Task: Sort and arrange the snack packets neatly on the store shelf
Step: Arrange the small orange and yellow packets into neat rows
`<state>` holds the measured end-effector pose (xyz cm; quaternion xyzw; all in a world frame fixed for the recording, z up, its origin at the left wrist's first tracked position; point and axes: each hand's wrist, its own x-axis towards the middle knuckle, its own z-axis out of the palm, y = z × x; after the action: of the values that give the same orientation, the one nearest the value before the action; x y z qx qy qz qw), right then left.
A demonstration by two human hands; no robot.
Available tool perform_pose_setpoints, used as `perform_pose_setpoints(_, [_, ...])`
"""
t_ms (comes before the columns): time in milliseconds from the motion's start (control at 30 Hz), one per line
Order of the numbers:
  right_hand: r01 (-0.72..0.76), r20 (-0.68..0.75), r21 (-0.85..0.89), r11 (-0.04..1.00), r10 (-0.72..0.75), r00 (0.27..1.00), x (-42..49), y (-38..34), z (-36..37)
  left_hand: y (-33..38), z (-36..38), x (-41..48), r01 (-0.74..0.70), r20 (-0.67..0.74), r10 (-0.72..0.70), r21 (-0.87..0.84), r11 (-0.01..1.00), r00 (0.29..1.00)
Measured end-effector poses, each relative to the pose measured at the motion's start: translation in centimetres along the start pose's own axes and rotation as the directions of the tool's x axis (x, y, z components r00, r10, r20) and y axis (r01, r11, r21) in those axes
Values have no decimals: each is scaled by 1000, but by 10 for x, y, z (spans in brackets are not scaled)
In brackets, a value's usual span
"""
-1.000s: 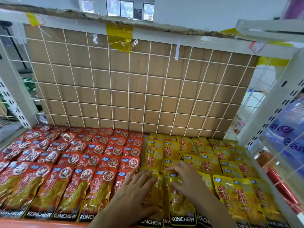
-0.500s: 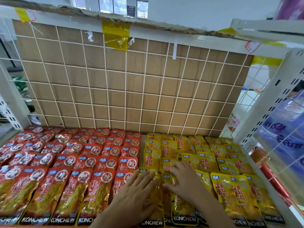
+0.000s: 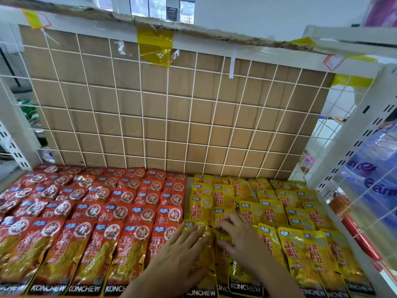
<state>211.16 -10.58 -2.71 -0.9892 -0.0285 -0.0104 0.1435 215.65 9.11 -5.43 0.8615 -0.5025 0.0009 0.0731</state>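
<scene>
left hand (image 3: 178, 252) flat on yellow KONCHEW packets (image 3: 300, 254) | right hand (image 3: 240, 239): grip unclear

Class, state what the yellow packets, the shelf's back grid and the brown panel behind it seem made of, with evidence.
Yellow packets: glossy plastic film, likely; they glare and crinkle.
Back grid: thin metal wire coated white, probably; slim straight crossing rods.
Brown panel: matte cardboard; its torn top edge looks fibrous.

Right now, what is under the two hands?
The left hand and right hand lie on front-row yellow packets. Their labels there, and anything beneath, are covered.
</scene>
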Motion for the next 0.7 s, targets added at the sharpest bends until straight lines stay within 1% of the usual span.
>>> perform_pose_setpoints(100, [-2, 45, -2, 1000, 2, 999, 3, 3, -1, -1, -1, 0, 8, 14, -8, 9, 1000, 1000])
perform_pose_setpoints(167, [-29, 24, 32, 999, 29, 999, 9, 6, -5, -3, -1, 1, 8, 1, -9, 16, 1000, 1000])
perform_pose_setpoints(267, [-92, -48, 96, 991, 97, 994, 28, 10, -12, -5, -8, 9, 25, -19, -25, 7, 1000, 1000])
perform_pose_setpoints(333, [-113, -67, 87, 990, 119, 991, 46, 12, -14, -6, -16, 16, 63, -14, -63, -17, 998, 998])
perform_pose_setpoints(467, [-134, -49, 20, 991, 135, 990, 82, 12, -18, -4, -35, 33, 103, -74, -104, -19, 995, 992])
perform_pose_setpoints(500, [-145, -34, 4, 989, 145, 989, 90, 13, -19, -5, -35, 39, 98, -49, -99, -29, 995, 994])
perform_pose_setpoints(567, [-170, -15, -12, 985, 170, 985, 103, 14, -19, -4, -36, 48, 122, 71, -117, -67, 990, 991])
perform_pose_setpoints(700, [-245, 8, 61, 967, 245, 969, 123, 19, -20, -5, -33, 61, 134, 133, -127, -50, 990, 983])
